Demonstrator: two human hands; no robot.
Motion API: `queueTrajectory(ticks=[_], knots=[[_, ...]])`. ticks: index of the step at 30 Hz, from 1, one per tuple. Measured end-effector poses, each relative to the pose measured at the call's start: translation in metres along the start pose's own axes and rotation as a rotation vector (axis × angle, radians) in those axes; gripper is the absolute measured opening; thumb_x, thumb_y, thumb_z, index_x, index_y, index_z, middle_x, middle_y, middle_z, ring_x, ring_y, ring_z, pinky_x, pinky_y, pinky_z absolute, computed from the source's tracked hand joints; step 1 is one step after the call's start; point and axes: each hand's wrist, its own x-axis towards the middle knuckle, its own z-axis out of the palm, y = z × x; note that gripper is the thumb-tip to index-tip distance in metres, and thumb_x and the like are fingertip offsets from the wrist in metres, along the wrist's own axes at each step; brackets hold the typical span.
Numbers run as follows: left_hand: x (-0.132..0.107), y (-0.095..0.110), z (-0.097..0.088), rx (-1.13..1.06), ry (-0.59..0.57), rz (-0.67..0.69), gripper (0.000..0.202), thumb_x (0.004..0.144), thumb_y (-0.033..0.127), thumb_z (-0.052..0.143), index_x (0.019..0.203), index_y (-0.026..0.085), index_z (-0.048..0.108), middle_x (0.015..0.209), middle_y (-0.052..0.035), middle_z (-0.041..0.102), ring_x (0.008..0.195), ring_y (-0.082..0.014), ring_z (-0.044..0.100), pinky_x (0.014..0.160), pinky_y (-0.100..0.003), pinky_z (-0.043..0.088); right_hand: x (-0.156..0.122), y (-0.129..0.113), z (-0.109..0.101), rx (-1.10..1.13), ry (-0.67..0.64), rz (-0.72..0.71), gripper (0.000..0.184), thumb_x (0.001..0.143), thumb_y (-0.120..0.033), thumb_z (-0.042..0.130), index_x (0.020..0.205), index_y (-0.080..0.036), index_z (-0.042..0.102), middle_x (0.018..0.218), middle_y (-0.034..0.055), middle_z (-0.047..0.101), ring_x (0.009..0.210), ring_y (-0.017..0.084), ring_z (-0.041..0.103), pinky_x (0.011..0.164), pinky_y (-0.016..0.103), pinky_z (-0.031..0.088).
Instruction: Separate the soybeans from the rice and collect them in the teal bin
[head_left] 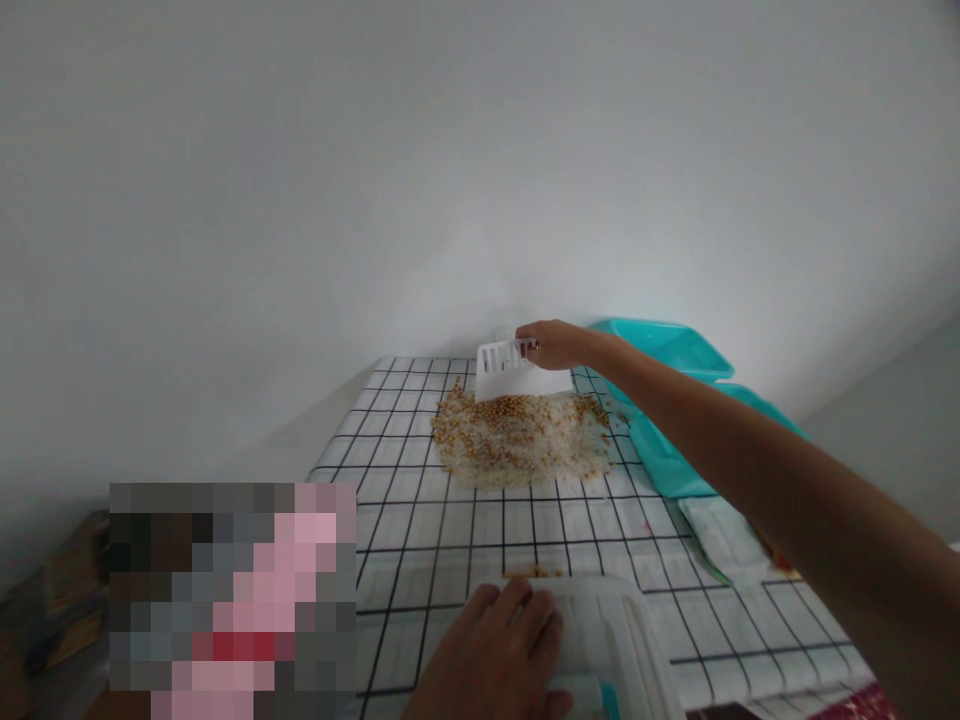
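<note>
Lying in a loose mound on the checked cloth [420, 540], the pile of beans and rice [517, 437] sits at the far end of the table, its long axis running from 9 to 3 o'clock. A white slotted scraper [510, 370] stands on edge right at the pile's 12 o'clock side, its blade parallel to that axis, pinched at the top by the right hand [559, 345], which is far nearer the pile. The left hand [499, 645] lies at 6 o'clock, well apart, fingers spread flat on a clear lidded tub [607, 630]. Two teal trays [675, 400] sit at 3 o'clock. The tub's contents are hard to make out, its near edge is cut off, and a blurred patch hides the lower left.
</note>
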Motion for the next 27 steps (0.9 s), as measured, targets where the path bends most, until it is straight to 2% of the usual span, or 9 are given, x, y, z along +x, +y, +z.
queueTrajectory(ticks=[4,9,19,27], knots=[[-0.001,0.003,-0.007,-0.054,-0.029,-0.035,0.048,0.096,0.048,0.063,0.133,0.017,0.064,0.135,-0.0089,0.07,0.128,-0.0334,0.061,0.104,-0.051,0.056,-0.01,0.001,0.003,0.033,0.017,-0.006,0.036,0.091,-0.018,0.05,0.122,-0.016,0.069,0.112,0.015,0.075,0.092,0.021,0.067,0.072,0.028,0.042],[-0.001,0.004,-0.015,-0.104,-0.075,-0.059,0.045,0.1,0.047,0.054,0.133,0.017,0.064,0.139,-0.0089,0.068,0.131,-0.0343,0.059,0.106,-0.055,0.054,-0.02,0.001,0.006,0.05,0.042,-0.011,0.033,0.091,-0.016,0.049,0.117,-0.016,0.07,0.109,0.0146,0.075,0.091,0.02,0.066,0.072,0.029,0.04],[-0.004,0.012,-0.026,-0.156,-0.043,-0.108,0.036,0.099,0.038,0.058,0.131,0.022,0.065,0.136,-0.0048,0.068,0.127,-0.0301,0.059,0.107,-0.052,0.053,-0.035,0.0,0.008,0.052,0.088,-0.026,0.032,0.089,-0.014,0.049,0.113,-0.016,0.07,0.106,0.0144,0.075,0.089,0.021,0.065,0.071,0.03,0.038],[-0.006,0.013,-0.022,-0.174,-0.009,-0.128,0.036,0.101,0.039,0.055,0.134,0.024,0.062,0.138,-0.0025,0.067,0.13,-0.0294,0.057,0.108,-0.054,0.051,-0.048,-0.001,0.008,0.046,0.117,-0.037,0.031,0.089,-0.016,0.048,0.112,-0.016,0.069,0.099,0.0142,0.076,0.085,0.021,0.065,0.069,0.031,0.037]])
